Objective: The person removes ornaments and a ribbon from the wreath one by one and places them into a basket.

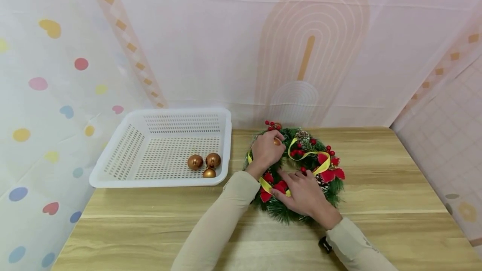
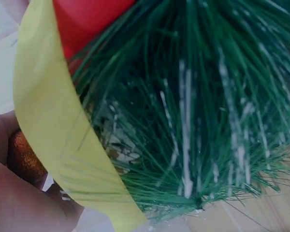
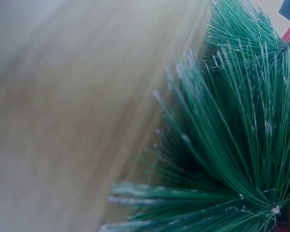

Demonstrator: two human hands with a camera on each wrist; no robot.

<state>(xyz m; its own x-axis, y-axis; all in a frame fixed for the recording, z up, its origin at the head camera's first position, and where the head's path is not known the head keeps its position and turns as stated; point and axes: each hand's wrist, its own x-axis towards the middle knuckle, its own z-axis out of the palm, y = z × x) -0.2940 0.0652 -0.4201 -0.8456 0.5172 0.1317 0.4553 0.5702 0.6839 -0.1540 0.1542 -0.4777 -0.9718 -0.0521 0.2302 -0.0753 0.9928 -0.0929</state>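
Note:
A green wreath with red flowers, berries, pine cones and a yellow ribbon lies on the table. My left hand reaches over its left part and pinches a copper-coloured ball. From the left wrist, that ball has a glittery surface and sits between the fingers, just behind the yellow ribbon. My right hand rests on the wreath's near part, thumb spread out beside the ribbon and fingers toward the middle opening. Only green needles fill the right wrist view beside the tabletop.
Left of the wreath stands a white perforated basket with three copper-coloured balls in its right corner. Another copper ball shows at the wreath's far edge by red berries. A small black object is by the right cuff.

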